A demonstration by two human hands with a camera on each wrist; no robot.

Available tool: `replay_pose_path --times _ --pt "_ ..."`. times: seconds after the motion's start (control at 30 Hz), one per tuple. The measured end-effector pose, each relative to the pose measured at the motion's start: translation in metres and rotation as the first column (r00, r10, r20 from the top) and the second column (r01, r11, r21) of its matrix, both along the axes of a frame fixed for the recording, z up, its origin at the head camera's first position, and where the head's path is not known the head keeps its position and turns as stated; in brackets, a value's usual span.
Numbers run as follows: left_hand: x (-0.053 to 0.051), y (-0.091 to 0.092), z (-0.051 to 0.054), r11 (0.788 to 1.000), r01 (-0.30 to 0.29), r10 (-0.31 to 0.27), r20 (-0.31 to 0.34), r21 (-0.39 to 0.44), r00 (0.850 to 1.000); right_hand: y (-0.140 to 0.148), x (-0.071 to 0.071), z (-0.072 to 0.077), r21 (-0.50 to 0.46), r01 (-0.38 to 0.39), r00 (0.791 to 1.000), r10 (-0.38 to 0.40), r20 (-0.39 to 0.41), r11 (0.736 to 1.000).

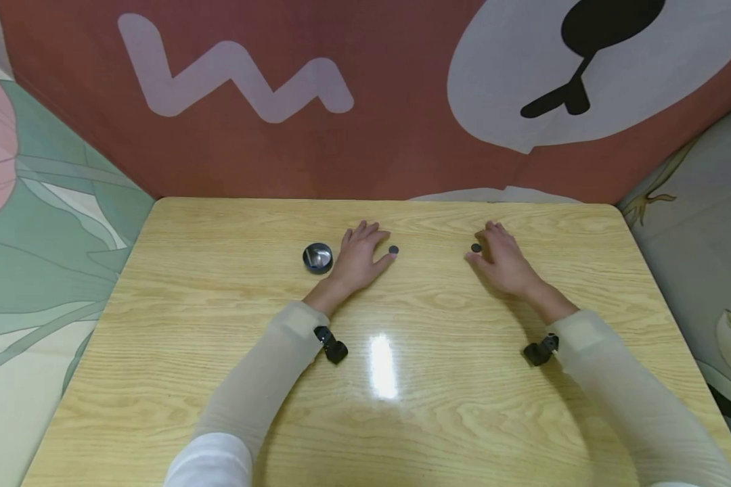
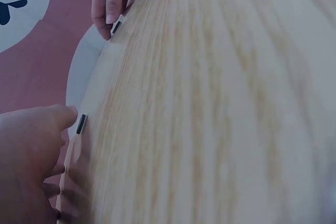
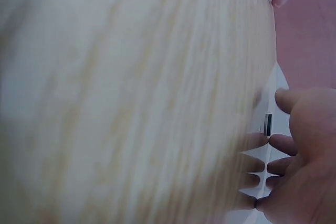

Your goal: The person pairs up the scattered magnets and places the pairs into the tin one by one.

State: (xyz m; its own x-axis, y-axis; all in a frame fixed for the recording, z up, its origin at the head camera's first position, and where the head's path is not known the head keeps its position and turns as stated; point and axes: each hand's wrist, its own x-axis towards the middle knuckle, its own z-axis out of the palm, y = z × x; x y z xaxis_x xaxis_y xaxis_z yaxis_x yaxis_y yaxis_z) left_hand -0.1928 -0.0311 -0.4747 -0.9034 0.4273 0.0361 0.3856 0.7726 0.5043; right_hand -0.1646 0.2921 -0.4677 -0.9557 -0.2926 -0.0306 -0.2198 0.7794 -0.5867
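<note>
- One small dark piece, the nearer disc [image 1: 393, 249], rests on the table [image 1: 451, 379] to the right of the round dish [image 1: 318, 270]; another like it, the farther disc [image 1: 476, 247], lies well farther right of that dish.
- The left hand [image 1: 358, 262] is just right of the dish, between it and the nearer disc. Its fingers and thumb are spread apart, the thumb tip right by that disc, and nothing is clamped in it. Whether the thumb touches the disc, I cannot tell.
- The right hand [image 1: 504, 262] is farthest right of the dish, beyond both discs. Thumb and index finger stand apart about the farther disc; in the right wrist view this disc sits close by the index fingertip with the thumb clear of it, so I judge it is not pinched.
- As for progress, each hand is in place at one disc, and neither disc looks lifted. Judged from how things lie, the reaching is done, while gripping and lifting are left.
- One container shows: the dish, dark-rimmed, upright, with a shiny grey inside. A pale streak appears within it; whether that is a thing or a reflection is unclear. Both discs lie outside it.
</note>
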Motion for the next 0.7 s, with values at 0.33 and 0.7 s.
replay_pose_path --times 0.33,0.7 --pt "0.0001 0.0027 -0.0054 0.998 -0.033 0.033 -0.001 0.051 0.999 -0.0014 0.0021 -0.0043 -0.058 0.003 0.996 -0.008 -0.086 0.998" --pt "0.0024 0.0065 -0.008 0.991 -0.075 0.078 -0.02 0.11 0.997 -0.0018 0.0019 -0.008 -0.118 0.017 0.996 -0.027 -0.087 0.993"
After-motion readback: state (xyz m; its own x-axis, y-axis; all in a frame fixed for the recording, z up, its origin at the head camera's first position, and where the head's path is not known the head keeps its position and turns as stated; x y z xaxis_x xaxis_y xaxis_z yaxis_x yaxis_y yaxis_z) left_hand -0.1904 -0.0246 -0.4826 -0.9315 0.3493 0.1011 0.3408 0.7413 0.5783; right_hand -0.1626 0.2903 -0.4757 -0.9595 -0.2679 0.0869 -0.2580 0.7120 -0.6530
